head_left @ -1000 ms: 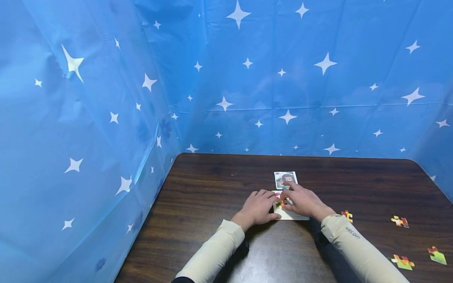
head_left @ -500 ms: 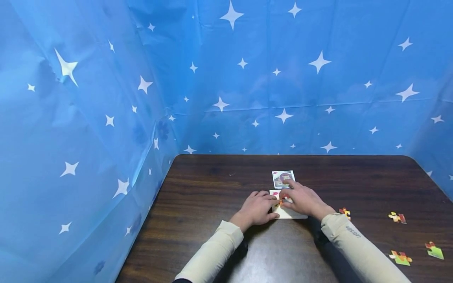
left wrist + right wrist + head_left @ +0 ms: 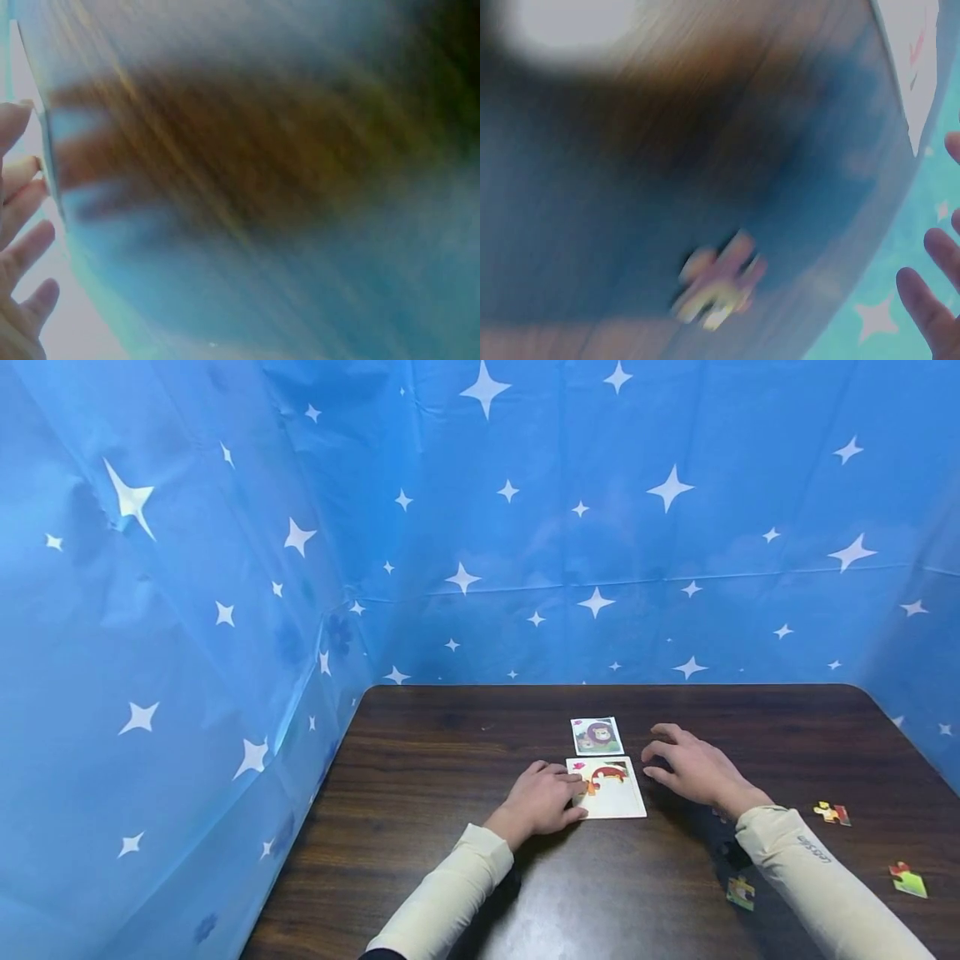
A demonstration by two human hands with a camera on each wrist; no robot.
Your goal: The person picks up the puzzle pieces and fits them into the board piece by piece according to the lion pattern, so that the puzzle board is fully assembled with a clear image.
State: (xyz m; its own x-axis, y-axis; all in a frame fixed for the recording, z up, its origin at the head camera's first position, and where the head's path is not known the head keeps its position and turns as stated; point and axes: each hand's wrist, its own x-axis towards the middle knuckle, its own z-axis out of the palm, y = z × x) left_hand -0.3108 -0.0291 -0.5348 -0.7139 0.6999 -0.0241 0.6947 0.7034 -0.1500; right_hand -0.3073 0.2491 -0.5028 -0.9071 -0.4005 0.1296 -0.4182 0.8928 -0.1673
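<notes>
My left hand (image 3: 542, 802) rests at the left side of a white puzzle board (image 3: 622, 800), its fingertips over the edge. Joined jigsaw pieces (image 3: 609, 773) in red and orange lie in the board's upper left part. In the left wrist view the fingers (image 3: 28, 251) lie spread along the board's edge. My right hand (image 3: 697, 766) hovers just right of the board with loosely bent fingers and nothing in them. Directly behind the board lies a picture card with a lion (image 3: 598, 737).
Loose jigsaw pieces lie on the dark wooden table (image 3: 420, 760) to the right: a yellow-and-red piece (image 3: 831, 812), a green-and-red piece (image 3: 908, 878), and a shaded piece (image 3: 741, 893) beside the right forearm. A blue starry curtain (image 3: 525, 527) stands behind the table.
My right hand has let go of the jigsaw pieces on the board and moved right, off it, uncovering the board and the lion card. The left hand stays at the board's left edge.
</notes>
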